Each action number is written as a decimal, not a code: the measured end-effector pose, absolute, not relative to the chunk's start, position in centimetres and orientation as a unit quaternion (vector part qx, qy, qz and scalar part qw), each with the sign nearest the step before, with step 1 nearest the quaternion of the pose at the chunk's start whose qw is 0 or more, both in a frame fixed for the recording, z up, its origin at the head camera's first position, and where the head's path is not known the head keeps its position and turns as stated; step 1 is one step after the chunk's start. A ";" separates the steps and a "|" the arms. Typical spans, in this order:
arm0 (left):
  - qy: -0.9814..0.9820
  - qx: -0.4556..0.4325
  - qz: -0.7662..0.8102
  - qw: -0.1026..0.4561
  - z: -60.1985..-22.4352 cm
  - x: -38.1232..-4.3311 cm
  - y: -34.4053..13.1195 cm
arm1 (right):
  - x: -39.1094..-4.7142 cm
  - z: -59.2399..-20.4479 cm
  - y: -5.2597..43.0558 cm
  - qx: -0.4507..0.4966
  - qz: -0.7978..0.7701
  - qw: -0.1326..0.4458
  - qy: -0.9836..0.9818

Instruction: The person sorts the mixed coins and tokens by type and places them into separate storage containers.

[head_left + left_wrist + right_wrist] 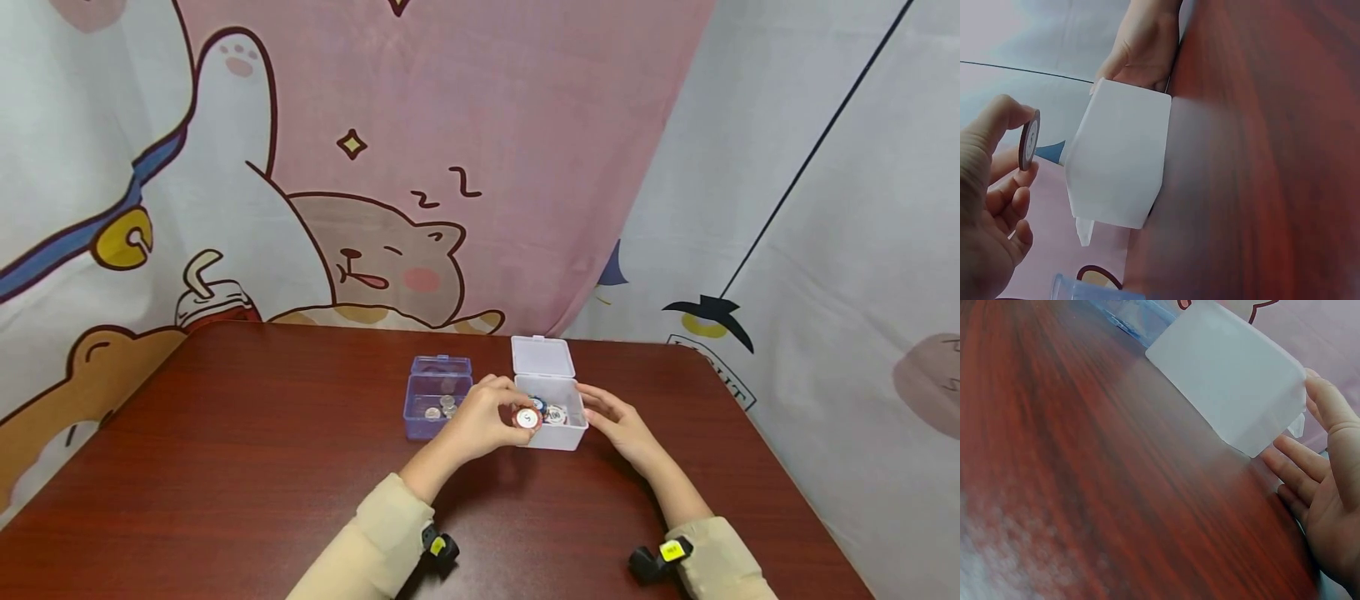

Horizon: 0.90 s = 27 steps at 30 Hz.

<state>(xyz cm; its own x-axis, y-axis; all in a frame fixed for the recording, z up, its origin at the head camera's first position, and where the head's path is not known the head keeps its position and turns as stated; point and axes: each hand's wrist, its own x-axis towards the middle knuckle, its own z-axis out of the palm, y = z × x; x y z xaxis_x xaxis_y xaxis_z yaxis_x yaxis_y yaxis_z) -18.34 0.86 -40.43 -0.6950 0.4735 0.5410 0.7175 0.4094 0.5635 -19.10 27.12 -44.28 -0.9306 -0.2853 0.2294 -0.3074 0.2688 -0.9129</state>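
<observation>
Between thumb and fingers, my left hand (482,419) pinches a red-edged poker chip (527,417) marked 5, holding it above the left front of an open white plastic box (553,437). More poker chips (556,415), white and blue ones, lie inside that box. My right hand (624,427) is at the box's right side. Its thumb touches the upper edge, and the extended fingers (1297,465) lie along the wall. In the left wrist view the chip is seen nearly edge-on, beside the box's front wall.
Left of the white box stands a translucent blue box (422,428), lid raised, with several silver coins (447,406) in it. The white box's lid (542,357) leans back, open. Both boxes rest on a dark red wooden table (285,450), with a printed curtain (525,150) behind.
</observation>
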 end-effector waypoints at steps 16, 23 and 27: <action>-0.850 -0.301 -0.402 0.157 -40.8 -20.6 3.1 | -19.1 -44.2 27.1 0.190 0.575 0.007 -0.796; -0.866 -0.283 -0.376 0.169 -41.3 -21.2 3.8 | -19.1 -44.3 27.1 0.187 0.573 0.007 -0.798; -0.877 -0.271 -0.359 0.169 -41.6 -21.3 4.0 | -19.1 -44.3 27.2 0.190 0.575 0.005 -0.796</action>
<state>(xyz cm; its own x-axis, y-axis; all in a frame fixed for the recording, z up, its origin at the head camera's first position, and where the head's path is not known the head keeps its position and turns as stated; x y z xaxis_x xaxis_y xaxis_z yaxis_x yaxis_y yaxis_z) -21.31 3.95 -41.62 -0.7966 0.3540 0.4900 0.5959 0.5964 0.5378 -19.15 27.15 -44.35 -0.9279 -0.2959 0.2267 -0.3082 0.2669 -0.9131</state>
